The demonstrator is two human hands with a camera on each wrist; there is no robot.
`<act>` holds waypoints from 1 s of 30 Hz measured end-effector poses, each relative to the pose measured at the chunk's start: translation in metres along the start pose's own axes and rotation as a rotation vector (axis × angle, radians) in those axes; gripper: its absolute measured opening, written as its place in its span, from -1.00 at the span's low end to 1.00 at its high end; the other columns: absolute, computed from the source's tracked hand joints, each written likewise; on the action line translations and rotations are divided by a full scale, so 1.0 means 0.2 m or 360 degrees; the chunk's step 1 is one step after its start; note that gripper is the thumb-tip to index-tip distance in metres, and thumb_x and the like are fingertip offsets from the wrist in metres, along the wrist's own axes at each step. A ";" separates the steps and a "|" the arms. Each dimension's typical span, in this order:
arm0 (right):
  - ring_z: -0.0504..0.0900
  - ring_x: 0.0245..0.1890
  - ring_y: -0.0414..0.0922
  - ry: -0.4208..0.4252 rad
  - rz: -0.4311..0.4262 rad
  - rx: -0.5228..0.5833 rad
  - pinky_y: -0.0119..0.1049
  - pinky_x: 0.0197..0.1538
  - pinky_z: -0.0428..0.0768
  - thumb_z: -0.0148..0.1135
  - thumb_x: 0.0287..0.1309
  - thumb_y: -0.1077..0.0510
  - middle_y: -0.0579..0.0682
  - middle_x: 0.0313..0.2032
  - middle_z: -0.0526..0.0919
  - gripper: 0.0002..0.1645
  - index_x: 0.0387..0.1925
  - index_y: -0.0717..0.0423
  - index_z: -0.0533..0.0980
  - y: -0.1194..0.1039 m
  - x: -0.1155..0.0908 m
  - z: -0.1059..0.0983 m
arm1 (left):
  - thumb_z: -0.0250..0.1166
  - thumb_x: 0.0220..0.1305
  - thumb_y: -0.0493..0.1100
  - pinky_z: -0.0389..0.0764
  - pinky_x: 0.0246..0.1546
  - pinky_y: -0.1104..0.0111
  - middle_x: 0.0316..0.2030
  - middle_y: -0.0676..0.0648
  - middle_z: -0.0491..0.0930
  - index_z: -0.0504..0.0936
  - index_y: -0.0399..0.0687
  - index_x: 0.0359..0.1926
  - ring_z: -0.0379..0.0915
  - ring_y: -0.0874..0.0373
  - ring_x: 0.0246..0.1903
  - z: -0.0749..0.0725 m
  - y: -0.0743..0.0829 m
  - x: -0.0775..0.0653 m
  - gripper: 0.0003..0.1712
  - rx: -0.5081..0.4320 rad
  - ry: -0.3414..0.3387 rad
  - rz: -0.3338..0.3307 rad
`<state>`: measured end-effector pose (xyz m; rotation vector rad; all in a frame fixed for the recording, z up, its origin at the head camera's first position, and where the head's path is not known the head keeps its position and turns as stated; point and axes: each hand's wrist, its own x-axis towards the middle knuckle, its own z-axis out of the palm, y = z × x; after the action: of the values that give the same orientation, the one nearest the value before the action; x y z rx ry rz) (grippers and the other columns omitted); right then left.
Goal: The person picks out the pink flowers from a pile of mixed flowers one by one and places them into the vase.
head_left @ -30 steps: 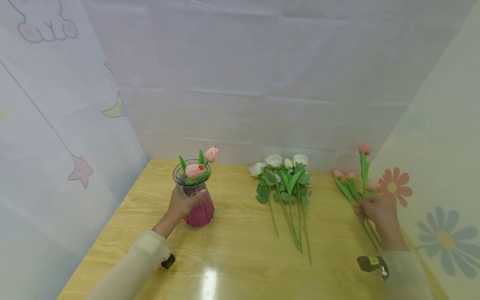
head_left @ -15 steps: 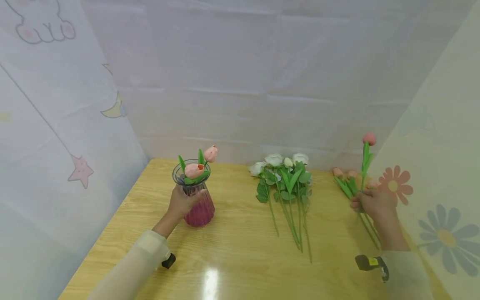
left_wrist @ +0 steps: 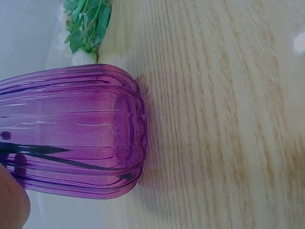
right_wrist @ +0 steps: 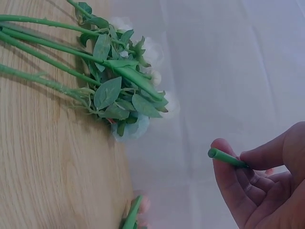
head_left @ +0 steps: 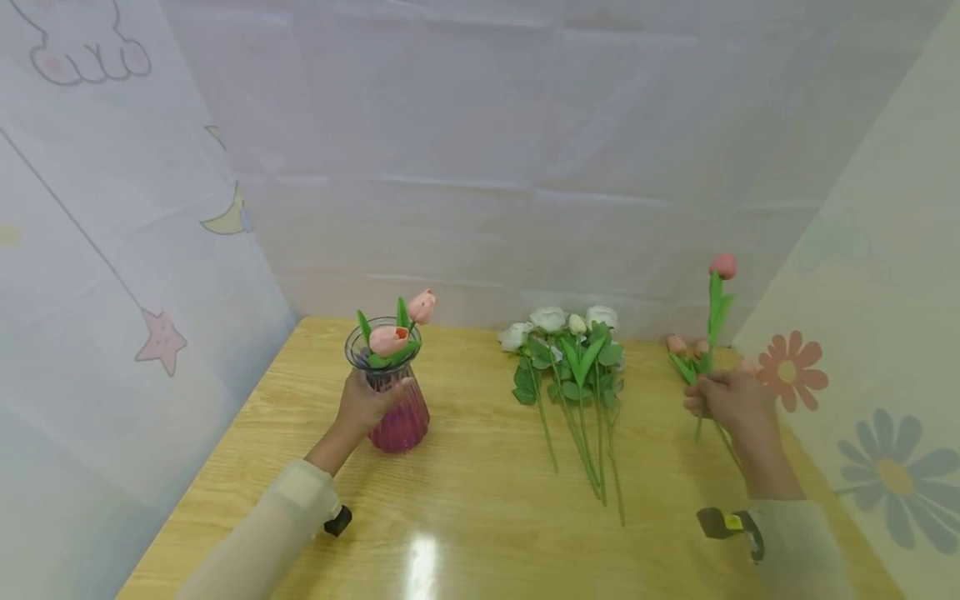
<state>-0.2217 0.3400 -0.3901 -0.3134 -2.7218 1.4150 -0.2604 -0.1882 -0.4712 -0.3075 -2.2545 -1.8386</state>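
Note:
On the left of the table stands a ribbed glass vase (head_left: 400,419), clear at the rim and purple-pink below, with two pink tulips (head_left: 390,341) in it. My left hand (head_left: 365,408) grips the vase below its flared neck. In the left wrist view, dark stems show through the purple glass (left_wrist: 81,129). My right hand (head_left: 731,402) pinches the green stem (right_wrist: 226,157) of one pink tulip (head_left: 722,267), held upright with its bloom above the hand. Behind and below that hand lie more pink tulips (head_left: 677,346), partly hidden by it.
White roses (head_left: 549,320) with long green stems and leaves lie on the wooden table (head_left: 480,533) between the hands. Printed cloth walls (head_left: 480,167) enclose the table at the back and on both sides.
My right hand has lifted the tulip up from the others on the table, then shifted left with it. The left hand and vase have stayed put.

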 end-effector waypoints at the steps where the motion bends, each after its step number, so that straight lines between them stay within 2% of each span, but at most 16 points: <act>1: 0.72 -0.45 -0.34 -0.0002 -0.0008 0.0002 -0.37 -0.29 0.72 -0.09 0.53 0.15 0.19 -0.23 0.77 -0.39 0.22 0.73 0.27 -0.01 0.00 0.00 | 0.47 0.15 -0.23 0.51 0.13 0.44 0.17 -0.28 0.55 0.32 -0.24 0.36 0.49 -0.11 0.18 0.00 0.00 0.00 -0.21 -0.0005 -0.0001 0.0004; 4: 0.72 -0.45 -0.34 0.0019 -0.0016 -0.0052 -0.46 -0.31 0.68 -0.07 0.53 0.12 0.19 -0.21 0.77 -0.40 0.20 0.68 0.33 -0.04 -0.01 0.02 | 0.46 0.16 -0.23 0.50 0.13 0.47 0.18 -0.29 0.55 0.31 -0.25 0.36 0.48 -0.11 0.18 0.00 -0.01 0.01 -0.21 -0.0002 -0.0004 0.0021; 8: 0.73 -0.46 -0.35 0.0050 -0.0033 -0.0035 -0.47 -0.32 0.67 -0.04 0.52 0.12 0.22 -0.19 0.77 -0.42 0.19 0.65 0.36 -0.08 -0.03 0.04 | 0.46 0.14 -0.24 0.49 0.12 0.48 0.18 -0.28 0.54 0.30 -0.25 0.37 0.48 -0.10 0.18 0.00 -0.01 0.01 -0.19 0.0011 0.0001 0.0048; 10: 0.73 -0.45 -0.34 0.0056 -0.0048 -0.0010 -0.35 -0.25 0.72 -0.03 0.52 0.13 0.24 -0.17 0.76 -0.43 0.21 0.64 0.35 -0.10 -0.04 0.05 | 0.46 0.13 -0.24 0.50 0.13 0.45 0.18 -0.28 0.54 0.30 -0.25 0.37 0.48 -0.10 0.18 0.00 -0.01 0.02 -0.18 0.0018 0.0004 0.0060; 12: 0.73 -0.44 -0.35 0.0048 -0.0052 -0.0053 -0.14 -0.05 0.71 -0.05 0.53 0.10 0.21 -0.16 0.77 -0.43 0.21 0.60 0.38 -0.11 -0.04 0.06 | 0.46 0.12 -0.24 0.51 0.16 0.38 0.19 -0.29 0.53 0.29 -0.25 0.38 0.48 -0.10 0.18 0.00 -0.01 0.01 -0.16 0.0026 0.0007 0.0065; 14: 0.73 -0.43 -0.36 0.0036 -0.0040 -0.0102 0.12 0.15 0.58 -0.05 0.53 0.04 0.14 -0.19 0.78 -0.42 0.20 0.52 0.42 -0.13 -0.05 0.07 | 0.47 0.11 -0.25 0.51 0.20 0.28 0.20 -0.30 0.52 0.28 -0.26 0.39 0.47 -0.12 0.19 0.00 -0.01 0.01 -0.14 0.0024 0.0006 0.0065; 16: 0.73 -0.43 -0.35 0.0028 -0.0030 -0.0139 0.32 0.24 0.40 -0.04 0.52 -0.01 0.07 -0.22 0.80 -0.42 0.18 0.45 0.47 -0.15 -0.05 0.07 | 0.47 0.11 -0.25 0.50 0.23 0.18 0.21 -0.30 0.52 0.27 -0.26 0.40 0.46 -0.12 0.21 0.00 -0.01 0.01 -0.13 0.0027 0.0009 0.0059; 18: 0.73 -0.42 -0.36 0.0021 -0.0027 -0.0150 0.37 0.27 0.32 -0.03 0.52 -0.05 0.03 -0.24 0.80 -0.42 0.16 0.40 0.50 -0.16 -0.05 0.08 | 0.47 0.11 -0.25 0.49 0.24 0.12 0.21 -0.31 0.51 0.26 -0.26 0.40 0.46 -0.14 0.21 0.00 -0.01 0.01 -0.13 0.0022 0.0012 0.0058; 20: 0.73 -0.40 -0.36 0.0005 -0.0041 -0.0136 0.39 0.28 0.29 -0.03 0.52 -0.06 0.04 -0.20 0.80 -0.41 0.18 0.40 0.48 -0.18 -0.06 0.10 | 0.46 0.13 -0.25 0.49 0.24 0.14 0.22 -0.31 0.51 0.26 -0.26 0.40 0.46 -0.14 0.21 0.00 -0.01 0.01 -0.14 0.0023 0.0010 0.0056; 22: 0.73 -0.39 -0.37 -0.0007 -0.0074 -0.0099 0.33 0.27 0.36 -0.02 0.52 -0.05 0.08 -0.14 0.79 -0.39 0.22 0.43 0.43 -0.19 -0.06 0.11 | 0.47 0.13 -0.25 0.51 0.22 0.23 0.21 -0.31 0.52 0.27 -0.26 0.40 0.46 -0.13 0.20 0.00 -0.02 0.01 -0.14 0.0017 0.0012 0.0057; 24: 0.73 -0.37 -0.38 -0.0012 -0.0099 -0.0059 0.17 0.25 0.48 -0.02 0.53 -0.04 0.09 -0.11 0.78 -0.38 0.26 0.45 0.38 -0.19 -0.07 0.12 | 0.46 0.14 -0.25 0.51 0.18 0.34 0.21 -0.30 0.52 0.27 -0.26 0.40 0.47 -0.12 0.20 0.00 -0.02 0.01 -0.15 0.0013 0.0011 0.0057; 27: 0.74 -0.34 -0.37 0.0000 -0.0154 0.0057 -0.19 0.04 0.68 0.01 0.53 0.02 0.11 -0.11 0.77 -0.41 0.27 0.48 0.35 -0.20 -0.07 0.15 | 0.46 0.15 -0.26 0.49 0.14 0.46 0.21 -0.29 0.52 0.27 -0.25 0.40 0.46 -0.11 0.20 0.00 -0.02 0.01 -0.15 0.0004 0.0008 0.0061; 30: 0.75 -0.33 -0.36 0.0011 -0.0210 0.0135 -0.43 -0.17 0.70 0.01 0.53 0.07 0.14 -0.11 0.76 -0.45 0.25 0.49 0.36 -0.21 -0.07 0.18 | 0.45 0.15 -0.27 0.47 0.13 0.51 0.21 -0.30 0.52 0.27 -0.25 0.41 0.46 -0.10 0.20 0.00 -0.01 0.01 -0.15 -0.0005 0.0001 0.0060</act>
<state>-0.2194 0.2855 -0.3761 -0.1311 -2.6136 1.4849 -0.2625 -0.1889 -0.4736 -0.3470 -2.2303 -1.8233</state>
